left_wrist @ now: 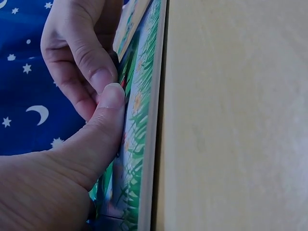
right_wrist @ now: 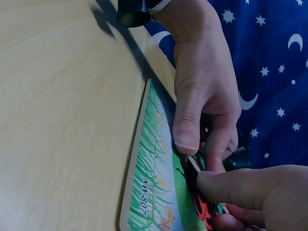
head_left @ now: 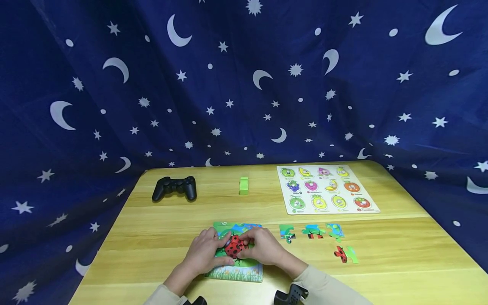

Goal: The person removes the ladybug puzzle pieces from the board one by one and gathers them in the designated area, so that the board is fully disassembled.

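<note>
A ladybug jigsaw board [head_left: 234, 276], with a grass border, lies flat at the table's near middle. My right hand [head_left: 264, 248] pinches a small jigsaw piece [right_wrist: 194, 164] between thumb and fingers, tilted over the ladybug's red spotted body [head_left: 231, 249]. On the board's left side rests my left hand [head_left: 203, 250], its thumb [left_wrist: 106, 108] fairly straight and close to the right fingertips. My fingers hide part of the picture and most of the held piece. Several loose jigsaw pieces, one of them a red and green piece [head_left: 346, 254], lie right of the board.
Behind the board are a black game controller [head_left: 174, 188] and a small green block [head_left: 244, 186]. A white fruit puzzle board [head_left: 328, 189] lies at the back right. A dark blue curtain [head_left: 228, 84] with moons and stars hangs behind the wooden table [head_left: 137, 237].
</note>
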Motion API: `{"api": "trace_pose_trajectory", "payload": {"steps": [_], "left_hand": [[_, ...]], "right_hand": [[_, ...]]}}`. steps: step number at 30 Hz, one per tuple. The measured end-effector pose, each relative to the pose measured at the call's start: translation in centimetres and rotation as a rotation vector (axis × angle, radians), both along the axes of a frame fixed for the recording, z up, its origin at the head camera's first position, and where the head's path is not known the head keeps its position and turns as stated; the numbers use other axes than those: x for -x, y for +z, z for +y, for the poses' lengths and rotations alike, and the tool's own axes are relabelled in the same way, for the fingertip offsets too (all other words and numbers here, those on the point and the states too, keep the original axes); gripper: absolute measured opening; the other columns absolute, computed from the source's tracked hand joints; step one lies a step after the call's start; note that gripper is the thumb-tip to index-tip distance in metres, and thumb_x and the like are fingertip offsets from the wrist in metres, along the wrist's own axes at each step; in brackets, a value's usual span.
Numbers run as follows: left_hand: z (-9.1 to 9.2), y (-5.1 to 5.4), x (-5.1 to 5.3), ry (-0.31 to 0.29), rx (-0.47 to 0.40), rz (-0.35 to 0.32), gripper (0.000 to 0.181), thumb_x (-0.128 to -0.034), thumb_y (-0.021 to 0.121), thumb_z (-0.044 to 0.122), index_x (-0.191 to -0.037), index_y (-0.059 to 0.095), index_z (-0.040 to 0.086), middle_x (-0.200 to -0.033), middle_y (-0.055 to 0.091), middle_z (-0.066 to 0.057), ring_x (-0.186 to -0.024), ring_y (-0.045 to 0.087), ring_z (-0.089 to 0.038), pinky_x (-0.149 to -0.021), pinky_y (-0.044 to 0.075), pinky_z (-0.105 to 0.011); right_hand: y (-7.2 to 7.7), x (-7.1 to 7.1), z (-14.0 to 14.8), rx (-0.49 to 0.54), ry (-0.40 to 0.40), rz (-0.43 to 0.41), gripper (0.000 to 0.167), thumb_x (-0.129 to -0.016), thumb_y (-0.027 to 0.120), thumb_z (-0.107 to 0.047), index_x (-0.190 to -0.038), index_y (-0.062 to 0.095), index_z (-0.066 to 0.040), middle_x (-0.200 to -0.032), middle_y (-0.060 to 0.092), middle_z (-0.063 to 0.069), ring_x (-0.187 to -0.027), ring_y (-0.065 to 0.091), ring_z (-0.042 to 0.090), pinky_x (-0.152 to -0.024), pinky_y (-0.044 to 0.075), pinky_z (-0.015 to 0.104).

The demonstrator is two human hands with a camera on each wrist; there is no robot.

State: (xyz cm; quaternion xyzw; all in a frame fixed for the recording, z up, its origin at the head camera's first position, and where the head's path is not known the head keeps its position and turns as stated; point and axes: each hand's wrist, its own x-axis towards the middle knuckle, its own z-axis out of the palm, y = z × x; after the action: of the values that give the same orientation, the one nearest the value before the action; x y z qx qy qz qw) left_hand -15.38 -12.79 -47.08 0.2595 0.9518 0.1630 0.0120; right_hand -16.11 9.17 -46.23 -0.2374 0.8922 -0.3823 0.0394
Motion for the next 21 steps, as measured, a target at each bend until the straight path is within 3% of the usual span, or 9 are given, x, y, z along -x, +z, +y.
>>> {"api": "trace_pose_trajectory", "payload": {"steps": [12, 21], "left_hand": [[-0.04, 0.23, 0.11, 0.001, 0.031, 0.001, 0.082, -0.0726, 0.068, 0.066, -0.14, 0.056, 0.021, -0.085, 0.031, 0.005, -0.074, 0.026, -0.012, -0.064, 0.02, -0.023], [0.08, 0.46, -0.18, -0.006, -0.005, 0.007, 0.081, -0.0721, 0.071, 0.063, -0.138, 0.058, 0.018, -0.083, 0.03, 0.005, -0.072, 0.025, -0.012, -0.062, 0.019, -0.023]], "right_hand": [[0.28, 0.2, -0.03, 0.039, -0.009, -0.06, 0.038, -0.07, 0.087, -0.018, -0.102, 0.073, -0.003, -0.081, 0.065, -0.001, -0.069, 0.052, 0.006, -0.063, 0.042, 0.018], [-0.32, 0.56, 0.3, 0.05, 0.014, -0.059, 0.034, -0.07, 0.086, -0.021, -0.099, 0.074, -0.007, -0.081, 0.065, -0.002, -0.067, 0.05, 0.0, -0.063, 0.043, 0.018]]}}
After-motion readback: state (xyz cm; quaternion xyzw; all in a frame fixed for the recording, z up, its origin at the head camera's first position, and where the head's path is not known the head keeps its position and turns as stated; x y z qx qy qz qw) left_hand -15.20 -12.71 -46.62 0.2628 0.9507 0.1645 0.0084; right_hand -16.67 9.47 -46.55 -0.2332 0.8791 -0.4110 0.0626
